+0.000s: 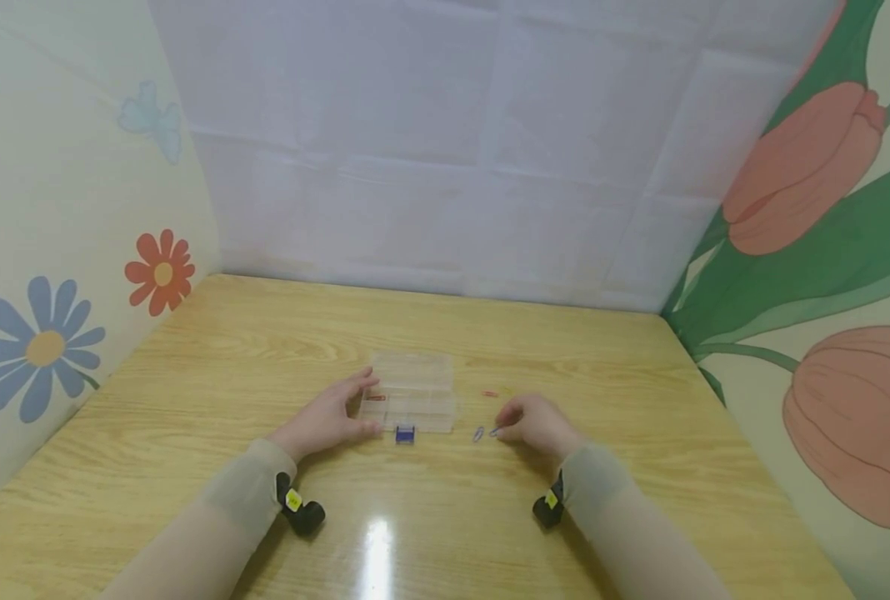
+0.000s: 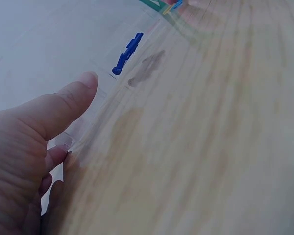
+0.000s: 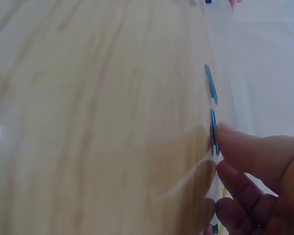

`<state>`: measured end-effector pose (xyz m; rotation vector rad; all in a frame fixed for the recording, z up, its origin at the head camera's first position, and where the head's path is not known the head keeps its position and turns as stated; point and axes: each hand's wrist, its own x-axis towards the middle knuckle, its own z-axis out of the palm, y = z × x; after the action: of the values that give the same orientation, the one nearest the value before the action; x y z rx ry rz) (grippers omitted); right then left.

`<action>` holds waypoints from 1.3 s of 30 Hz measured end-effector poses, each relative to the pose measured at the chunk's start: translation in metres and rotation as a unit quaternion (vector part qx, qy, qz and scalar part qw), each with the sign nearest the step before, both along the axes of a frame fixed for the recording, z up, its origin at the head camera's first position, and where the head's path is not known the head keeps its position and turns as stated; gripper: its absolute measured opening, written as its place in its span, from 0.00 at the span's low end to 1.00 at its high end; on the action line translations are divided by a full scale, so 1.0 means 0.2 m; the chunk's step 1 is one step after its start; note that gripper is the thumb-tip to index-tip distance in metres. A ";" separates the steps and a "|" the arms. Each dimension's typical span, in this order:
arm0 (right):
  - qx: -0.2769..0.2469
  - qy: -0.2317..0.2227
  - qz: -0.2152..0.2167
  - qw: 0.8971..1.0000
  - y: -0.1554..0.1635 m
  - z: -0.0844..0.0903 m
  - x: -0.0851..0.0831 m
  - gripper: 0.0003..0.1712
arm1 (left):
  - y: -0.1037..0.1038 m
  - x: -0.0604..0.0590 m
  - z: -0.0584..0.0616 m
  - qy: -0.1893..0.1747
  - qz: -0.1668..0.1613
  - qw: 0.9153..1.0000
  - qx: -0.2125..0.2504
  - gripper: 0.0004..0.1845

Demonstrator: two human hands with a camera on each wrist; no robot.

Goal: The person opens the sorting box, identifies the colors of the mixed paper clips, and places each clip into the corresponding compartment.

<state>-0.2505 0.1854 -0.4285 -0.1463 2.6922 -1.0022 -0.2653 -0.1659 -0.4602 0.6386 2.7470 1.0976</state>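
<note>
A clear plastic box (image 1: pixel 439 408) with compartments lies on the table, its blue latch (image 1: pixel 405 435) facing me. One red paper clip (image 1: pixel 377 398) is inside at the left. My left hand (image 1: pixel 331 419) rests at the box's left end, thumb near the front edge and fingers toward the back. To the right of the box, my right hand (image 1: pixel 538 425) pinches a blue paper clip (image 3: pixel 214 132) between thumb and index finger, close to the tabletop. A second blue paper clip (image 1: pixel 478 434) lies just left of those fingertips.
Behind the right hand lie a red paper clip (image 1: pixel 489 393) and a faint yellow paper clip (image 1: pixel 507 390). The wood-patterned table (image 1: pixel 430 533) ends at a white cloth backdrop (image 1: pixel 430 167), with flowered panels on both sides.
</note>
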 end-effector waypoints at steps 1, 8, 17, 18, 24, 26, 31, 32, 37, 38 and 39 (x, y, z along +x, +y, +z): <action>0.001 0.002 0.002 1.000 0.00 0.00 0.00 0.10 | 0.00 0.00 0.00 0.000 0.000 1.000 0.000 0.47; 0.004 0.008 0.007 1.000 -0.01 -0.01 -0.01 0.10 | -0.01 -0.01 -0.01 0.005 -0.001 1.000 0.004 0.48; 0.024 0.007 0.006 1.000 -0.02 -0.01 0.00 0.07 | -0.01 0.00 -0.01 0.003 0.002 1.000 0.005 0.47; 0.027 0.006 0.003 1.000 -0.02 -0.01 0.00 0.06 | -0.01 0.00 -0.01 0.004 0.001 1.000 0.004 0.47; 0.033 -0.011 -0.014 0.999 -0.03 0.00 0.00 0.06 | -0.01 0.00 -0.01 0.003 -0.001 1.000 0.005 0.47; 0.033 -0.014 -0.014 0.999 -0.03 0.00 0.01 0.06 | 0.00 0.00 0.00 0.003 -0.001 1.000 0.005 0.47; 0.031 -0.004 -0.011 0.999 -0.03 0.01 0.01 0.07 | 0.00 0.00 0.00 0.004 -0.003 1.000 0.007 0.46; 0.031 -0.001 -0.010 0.999 -0.03 0.01 0.01 0.07 | 0.00 0.00 0.00 0.003 -0.003 1.000 0.007 0.46; 0.029 0.005 -0.007 1.000 -0.02 0.00 0.01 0.07 | 0.00 0.00 0.00 0.000 -0.001 1.000 0.008 0.46; 0.026 0.005 -0.007 1.000 -0.02 0.00 0.01 0.07 | 0.00 0.00 0.00 0.000 -0.001 1.000 0.008 0.46; 0.024 0.007 -0.006 1.000 -0.01 0.01 0.01 0.06 | 0.00 0.00 0.00 0.000 0.000 1.000 0.007 0.46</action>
<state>-0.2487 0.1825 -0.4275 -0.1278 2.7299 -0.9425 -0.2649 -0.1655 -0.4600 0.6410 2.7421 1.1180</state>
